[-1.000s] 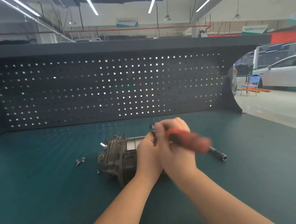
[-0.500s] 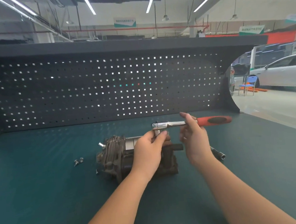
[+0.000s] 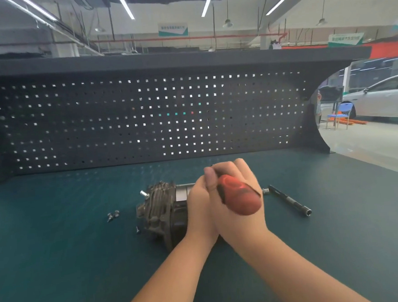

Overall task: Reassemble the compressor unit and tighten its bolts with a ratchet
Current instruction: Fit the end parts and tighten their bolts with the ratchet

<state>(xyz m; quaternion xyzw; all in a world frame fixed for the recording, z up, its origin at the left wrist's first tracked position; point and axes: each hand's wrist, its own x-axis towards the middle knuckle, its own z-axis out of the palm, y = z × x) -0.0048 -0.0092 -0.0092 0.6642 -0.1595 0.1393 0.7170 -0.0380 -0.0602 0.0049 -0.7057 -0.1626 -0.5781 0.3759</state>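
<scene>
The right hand point(image 3: 234, 195) clenches the red-handled metal ratchet point(image 3: 240, 195); left hand point(image 3: 198, 205) steadies the heavy, rigid ribbed dark compressor unit point(image 3: 159, 210), its grip hidden

Car workshop: pegboard-backed workbench point(image 3: 57, 231); white car point(image 3: 383, 100) on the shop floor

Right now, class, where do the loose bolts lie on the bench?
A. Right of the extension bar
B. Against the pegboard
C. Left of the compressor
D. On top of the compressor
C: the loose bolts lie on the mat left of the compressor.
</scene>
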